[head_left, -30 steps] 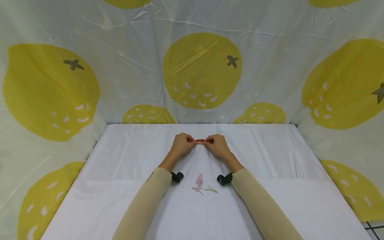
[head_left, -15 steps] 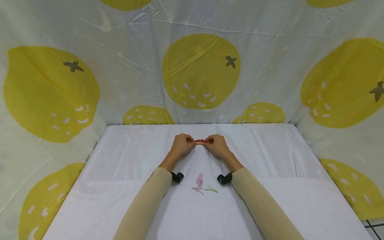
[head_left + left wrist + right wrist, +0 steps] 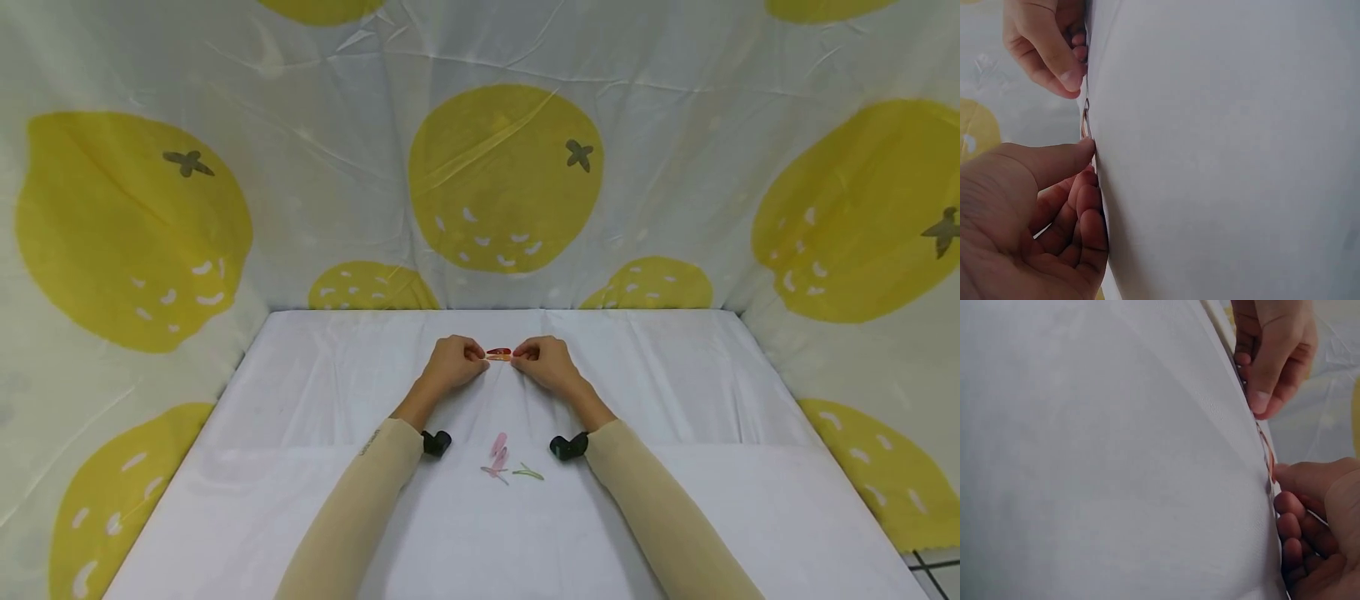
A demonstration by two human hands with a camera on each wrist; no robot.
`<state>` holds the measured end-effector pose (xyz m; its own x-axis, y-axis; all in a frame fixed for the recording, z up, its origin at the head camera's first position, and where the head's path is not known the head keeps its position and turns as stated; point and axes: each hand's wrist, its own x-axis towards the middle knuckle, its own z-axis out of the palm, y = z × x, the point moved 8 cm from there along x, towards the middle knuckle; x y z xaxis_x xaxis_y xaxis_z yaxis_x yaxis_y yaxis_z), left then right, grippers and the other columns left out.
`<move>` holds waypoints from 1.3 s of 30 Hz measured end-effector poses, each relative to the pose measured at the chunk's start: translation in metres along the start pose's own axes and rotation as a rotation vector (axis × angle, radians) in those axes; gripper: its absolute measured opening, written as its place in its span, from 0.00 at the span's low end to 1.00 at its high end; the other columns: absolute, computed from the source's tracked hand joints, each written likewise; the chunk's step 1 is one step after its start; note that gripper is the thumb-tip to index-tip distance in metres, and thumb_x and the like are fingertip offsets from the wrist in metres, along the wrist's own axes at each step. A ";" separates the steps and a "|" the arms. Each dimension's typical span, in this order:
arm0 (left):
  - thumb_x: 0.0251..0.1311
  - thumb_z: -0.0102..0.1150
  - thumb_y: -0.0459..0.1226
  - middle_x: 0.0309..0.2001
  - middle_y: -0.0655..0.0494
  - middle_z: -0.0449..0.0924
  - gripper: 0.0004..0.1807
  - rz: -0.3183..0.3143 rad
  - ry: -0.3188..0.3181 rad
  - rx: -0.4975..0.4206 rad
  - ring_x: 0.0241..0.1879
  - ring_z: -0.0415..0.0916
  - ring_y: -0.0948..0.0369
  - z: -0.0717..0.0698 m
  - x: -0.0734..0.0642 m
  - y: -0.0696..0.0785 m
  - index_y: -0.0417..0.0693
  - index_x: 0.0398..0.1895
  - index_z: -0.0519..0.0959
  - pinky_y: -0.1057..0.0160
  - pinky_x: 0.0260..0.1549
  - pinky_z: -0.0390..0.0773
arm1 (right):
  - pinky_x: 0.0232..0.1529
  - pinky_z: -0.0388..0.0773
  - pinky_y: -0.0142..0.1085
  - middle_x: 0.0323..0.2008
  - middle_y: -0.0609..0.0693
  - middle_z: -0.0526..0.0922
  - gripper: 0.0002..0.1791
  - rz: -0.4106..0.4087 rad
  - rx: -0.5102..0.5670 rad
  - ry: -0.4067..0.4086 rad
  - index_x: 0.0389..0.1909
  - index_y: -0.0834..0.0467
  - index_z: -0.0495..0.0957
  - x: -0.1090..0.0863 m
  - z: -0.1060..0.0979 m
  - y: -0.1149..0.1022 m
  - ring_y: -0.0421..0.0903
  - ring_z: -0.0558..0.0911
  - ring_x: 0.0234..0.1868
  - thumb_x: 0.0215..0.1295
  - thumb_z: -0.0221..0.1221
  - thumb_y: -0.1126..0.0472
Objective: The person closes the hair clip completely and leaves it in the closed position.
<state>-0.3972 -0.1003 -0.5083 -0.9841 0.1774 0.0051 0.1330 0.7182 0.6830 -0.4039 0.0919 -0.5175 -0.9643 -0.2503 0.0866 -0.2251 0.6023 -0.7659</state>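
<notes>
A red snap hair clip [image 3: 498,351] lies on the white cloth toward the back of the table. Just in front of it, side by side, is an orange snap hair clip [image 3: 498,357]. My left hand [image 3: 453,362] is at the left ends of the clips and my right hand [image 3: 547,363] at the right ends. Thumb and fingertips of both hands are slightly parted, right beside the clips. The left wrist view shows a clip [image 3: 1085,122] edge-on between the two hands. The right wrist view shows an orange clip edge [image 3: 1271,464] beside the right thumb.
Nearer the body, between the forearms, lie pink hair clips [image 3: 499,457], a greyish-pink one [image 3: 495,475] and a green one [image 3: 529,473]. White cloth covers the table [image 3: 300,392]. A lemon-print curtain [image 3: 330,192] rises along the back and both sides.
Both hands have let go of the red and orange clips and moved slightly outward, so more of the clips shows. The nearer clips have not moved.
</notes>
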 end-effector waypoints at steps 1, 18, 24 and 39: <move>0.60 0.72 0.40 0.28 0.57 0.82 0.06 -0.004 -0.003 0.006 0.30 0.76 0.62 0.000 -0.001 -0.002 0.48 0.35 0.86 0.65 0.34 0.75 | 0.37 0.76 0.33 0.31 0.49 0.86 0.07 -0.002 0.001 -0.001 0.40 0.56 0.89 -0.001 -0.001 0.001 0.42 0.80 0.33 0.65 0.69 0.58; 0.62 0.71 0.42 0.37 0.54 0.81 0.14 0.034 -0.114 0.092 0.39 0.75 0.59 -0.021 -0.033 -0.016 0.44 0.46 0.84 0.59 0.44 0.77 | 0.42 0.78 0.34 0.36 0.49 0.88 0.10 0.001 -0.005 -0.020 0.43 0.56 0.88 -0.026 -0.032 0.022 0.42 0.83 0.37 0.66 0.68 0.56; 0.63 0.71 0.43 0.40 0.54 0.84 0.18 0.083 -0.125 0.078 0.41 0.77 0.59 -0.032 -0.045 -0.021 0.43 0.51 0.84 0.57 0.47 0.79 | 0.41 0.78 0.34 0.36 0.49 0.88 0.10 -0.029 -0.003 -0.041 0.45 0.56 0.88 -0.034 -0.040 0.018 0.42 0.82 0.36 0.67 0.69 0.56; 0.66 0.67 0.44 0.46 0.53 0.86 0.19 0.147 -0.093 0.064 0.47 0.82 0.56 -0.057 -0.073 -0.024 0.45 0.56 0.83 0.52 0.52 0.80 | 0.48 0.81 0.41 0.38 0.45 0.89 0.14 -0.079 -0.026 -0.037 0.49 0.56 0.87 -0.059 -0.062 0.007 0.43 0.85 0.41 0.67 0.68 0.53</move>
<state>-0.3356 -0.1691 -0.4839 -0.9388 0.3431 0.0316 0.2846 0.7205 0.6323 -0.3570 0.1576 -0.4887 -0.9376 -0.3257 0.1218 -0.3043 0.5989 -0.7408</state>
